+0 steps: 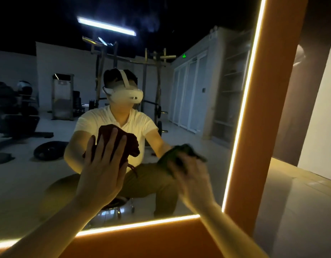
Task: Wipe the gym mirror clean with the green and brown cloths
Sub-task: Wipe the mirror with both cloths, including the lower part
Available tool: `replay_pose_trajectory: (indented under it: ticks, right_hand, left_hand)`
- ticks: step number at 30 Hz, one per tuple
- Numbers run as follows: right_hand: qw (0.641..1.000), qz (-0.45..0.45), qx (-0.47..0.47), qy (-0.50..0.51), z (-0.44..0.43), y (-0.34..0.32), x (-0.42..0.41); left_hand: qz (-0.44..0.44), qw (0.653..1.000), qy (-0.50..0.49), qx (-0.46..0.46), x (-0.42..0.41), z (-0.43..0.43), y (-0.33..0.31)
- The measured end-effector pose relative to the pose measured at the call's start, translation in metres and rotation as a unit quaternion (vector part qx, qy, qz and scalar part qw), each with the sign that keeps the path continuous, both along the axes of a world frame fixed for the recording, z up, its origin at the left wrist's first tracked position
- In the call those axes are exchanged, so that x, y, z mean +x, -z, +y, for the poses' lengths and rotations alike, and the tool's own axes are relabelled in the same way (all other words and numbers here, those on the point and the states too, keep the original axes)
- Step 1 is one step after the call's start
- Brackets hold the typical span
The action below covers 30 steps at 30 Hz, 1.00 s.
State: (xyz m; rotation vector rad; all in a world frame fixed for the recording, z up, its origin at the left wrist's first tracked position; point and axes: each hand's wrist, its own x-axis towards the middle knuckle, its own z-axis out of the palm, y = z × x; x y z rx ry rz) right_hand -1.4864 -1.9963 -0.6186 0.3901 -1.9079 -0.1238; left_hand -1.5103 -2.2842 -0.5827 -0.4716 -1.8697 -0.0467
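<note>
A large wall mirror (198, 90) fills most of the view, lit along its right and lower edges by a glowing strip. My left hand (103, 162) lies flat with straight fingers, pressing the brown cloth (131, 144) against the glass at the centre. To the right, my right hand (192, 175) is blurred and holds the green cloth (170, 155) against the mirror; its fingers seem curled over the cloth. In the glass I see my own reflection, seated, in a pale shirt and a white headset.
An orange frame (257, 146) borders the mirror at the right and below. A white wall (321, 127) stands further right. The reflection shows a squat rack, weight plates on the floor, a bench and glass doors behind me.
</note>
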Motion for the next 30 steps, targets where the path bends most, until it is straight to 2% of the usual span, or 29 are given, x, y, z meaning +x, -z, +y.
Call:
replay_pose_trajectory:
  ticks: [3, 6, 7, 9, 10, 12, 13, 14, 15, 16, 18, 19, 20, 21, 23, 25, 26, 27, 30]
  right_hand:
    - [0.977, 0.055, -0.206, 0.027, 0.044, -0.048, -0.005]
    - [0.936, 0.100, -0.337, 0.004, 0.020, -0.073, -0.020]
    - [0.932, 0.113, -0.343, -0.011, 0.003, -0.064, -0.021]
    - [0.951, 0.092, -0.287, -0.062, -0.030, -0.018, -0.016]
    - [0.967, 0.048, -0.232, -0.091, -0.043, 0.017, -0.012]
    - [0.990, -0.058, -0.055, -0.117, -0.053, 0.070, 0.007]
    - [0.989, -0.087, 0.024, -0.114, -0.047, 0.078, 0.011]
    - [0.989, -0.078, 0.049, -0.112, -0.036, 0.073, 0.009]
    - [0.994, -0.048, 0.009, -0.100, -0.024, 0.060, 0.005]
    - [0.994, -0.011, -0.078, -0.080, -0.013, 0.041, 0.001]
    - [0.953, 0.073, -0.290, -0.044, 0.010, 0.003, -0.007]
    - [0.932, 0.082, -0.351, -0.040, 0.012, -0.002, -0.009]
    - [0.930, 0.075, -0.360, -0.028, 0.005, 0.008, -0.010]
    - [0.946, 0.061, -0.317, -0.024, -0.007, 0.029, -0.011]
    - [0.985, -0.013, -0.162, -0.057, -0.043, 0.079, 0.000]
    - [0.994, -0.070, -0.026, -0.074, -0.055, 0.102, 0.008]
    - [0.996, -0.059, -0.003, -0.068, -0.047, 0.093, 0.006]
    - [0.997, -0.041, -0.026, -0.057, -0.037, 0.078, 0.000]
    - [0.970, 0.039, -0.236, -0.036, -0.016, 0.045, -0.011]
  left_hand:
    - [-0.027, 1.000, -0.002, 0.010, 0.001, 0.016, 0.021]
    - [-0.033, 0.999, -0.003, 0.014, -0.002, 0.021, 0.032]
    - [-0.029, 1.000, -0.001, 0.012, -0.003, 0.020, 0.034]
    - [-0.023, 1.000, 0.004, 0.006, -0.003, 0.019, 0.042]
    - [-0.021, 1.000, 0.010, 0.004, -0.003, 0.018, 0.046]
    - [-0.019, 1.000, 0.019, 0.008, -0.002, 0.016, 0.056]
    - [-0.019, 1.000, 0.020, 0.009, -0.002, 0.016, 0.061]
    - [-0.019, 1.000, 0.022, 0.007, -0.001, 0.016, 0.066]
    - [-0.019, 1.000, 0.022, 0.002, -0.001, 0.016, 0.069]
    - [-0.019, 1.000, 0.020, 0.000, 0.000, 0.015, 0.072]
    - [-0.022, 1.000, 0.018, 0.002, 0.000, 0.016, 0.073]
    - [-0.026, 0.999, 0.019, 0.003, 0.001, 0.017, 0.072]
    - [-0.030, 0.999, 0.021, 0.007, 0.001, 0.017, 0.072]
    - [-0.030, 0.999, 0.023, 0.013, 0.001, 0.017, 0.071]
    - [-0.033, 0.999, 0.021, 0.025, 0.001, 0.020, 0.072]
    - [-0.035, 0.999, 0.031, 0.028, 0.002, 0.021, 0.075]
    - [-0.035, 0.999, 0.034, 0.025, 0.003, 0.019, 0.075]
    - [-0.035, 0.999, 0.034, 0.019, 0.003, 0.018, 0.074]
    - [-0.038, 0.999, 0.026, 0.026, 0.002, 0.018, 0.071]
